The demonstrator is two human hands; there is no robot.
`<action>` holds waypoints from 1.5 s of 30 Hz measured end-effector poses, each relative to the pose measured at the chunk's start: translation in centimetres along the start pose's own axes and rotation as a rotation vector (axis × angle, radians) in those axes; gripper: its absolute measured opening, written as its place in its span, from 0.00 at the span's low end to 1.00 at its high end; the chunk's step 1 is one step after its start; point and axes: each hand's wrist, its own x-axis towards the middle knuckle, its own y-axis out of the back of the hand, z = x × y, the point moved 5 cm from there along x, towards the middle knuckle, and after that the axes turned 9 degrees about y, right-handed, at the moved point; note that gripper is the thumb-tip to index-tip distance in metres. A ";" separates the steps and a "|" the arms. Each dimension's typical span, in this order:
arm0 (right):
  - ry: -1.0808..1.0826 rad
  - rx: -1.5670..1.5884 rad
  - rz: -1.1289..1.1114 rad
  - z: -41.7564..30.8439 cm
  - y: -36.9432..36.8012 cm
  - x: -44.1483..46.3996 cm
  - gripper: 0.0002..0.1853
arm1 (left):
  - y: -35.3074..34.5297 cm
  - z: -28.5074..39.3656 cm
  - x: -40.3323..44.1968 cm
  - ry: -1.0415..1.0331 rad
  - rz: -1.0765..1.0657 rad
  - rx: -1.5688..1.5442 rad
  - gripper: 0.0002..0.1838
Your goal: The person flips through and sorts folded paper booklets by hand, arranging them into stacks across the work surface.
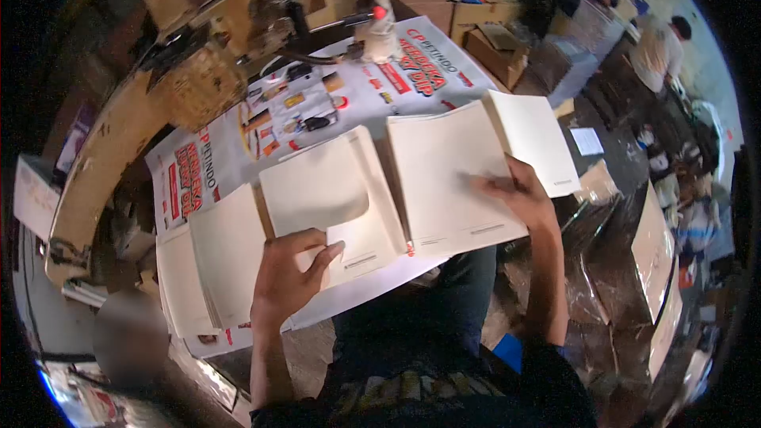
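My left hand (289, 273) pinches the near corner of a cream paper sheet (309, 186) on the middle stack. That corner is curled up, and a lower page (353, 250) with small print shows beneath it. Over the right-hand stack of cream sheets (452, 166), my right hand (519, 194) lies with fingers apart, thumb and fingertips slightly blurred, at the stack's right edge. Another stack (230, 257) of cream sheets lies left of my left hand. Further right, a cream stack (535, 139) sticks out beyond the table's edge.
A printed banner (372, 83) covers the table under the stacks. Behind it stands machinery with a curved wooden-coloured frame (103, 166). Cardboard boxes (495, 55) sit at the back, and plastic-wrapped bundles (610, 254) at the right. Two people (658, 51) are at the far right.
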 end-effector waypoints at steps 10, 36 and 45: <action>0.313 0.450 -0.262 -2.9 -13.5 -0.6 0.19 | 5.2 -9.1 -7.2 0.244 0.153 0.412 0.47; 0.363 0.273 -0.706 -5.6 -33.1 -6.4 0.36 | 8.2 -24.7 -15.5 0.384 0.978 -0.853 0.27; 0.404 0.237 -0.947 -10.2 -37.0 -11.9 0.33 | 13.8 -26.9 -17.3 0.609 0.970 0.006 0.15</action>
